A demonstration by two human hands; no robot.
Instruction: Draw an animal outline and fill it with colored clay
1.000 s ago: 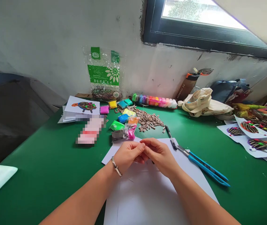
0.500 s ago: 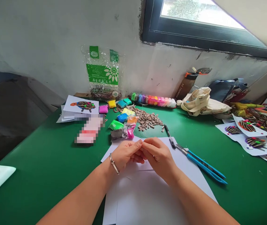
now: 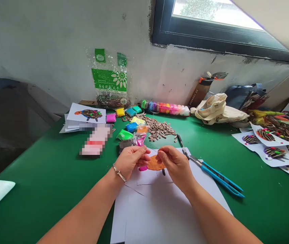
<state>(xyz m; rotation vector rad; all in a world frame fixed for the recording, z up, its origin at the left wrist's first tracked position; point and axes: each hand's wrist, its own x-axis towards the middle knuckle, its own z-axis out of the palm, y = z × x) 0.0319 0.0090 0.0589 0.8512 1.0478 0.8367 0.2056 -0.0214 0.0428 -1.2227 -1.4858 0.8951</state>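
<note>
A flat orange clay oval lies on a small white sheet, with a magenta clay piece at its left and a dark clay piece below. My left hand hovers at the oval's left side, thumb and fingers pinched together. Over its right side is my right hand, also in a pinch and covering part of the clay. Whatever either pinch holds is too small to make out. Larger white paper spreads beneath both hands.
Clay packets, such as the green one, and loose sunflower seeds lie beyond my hands. A black pen and blue-handled scissors are on the right. Finished pictures are stacked at left; more lie far right.
My hands have moved apart from where their fingertips met. The orange oval and magenta piece between them have come into sight.
</note>
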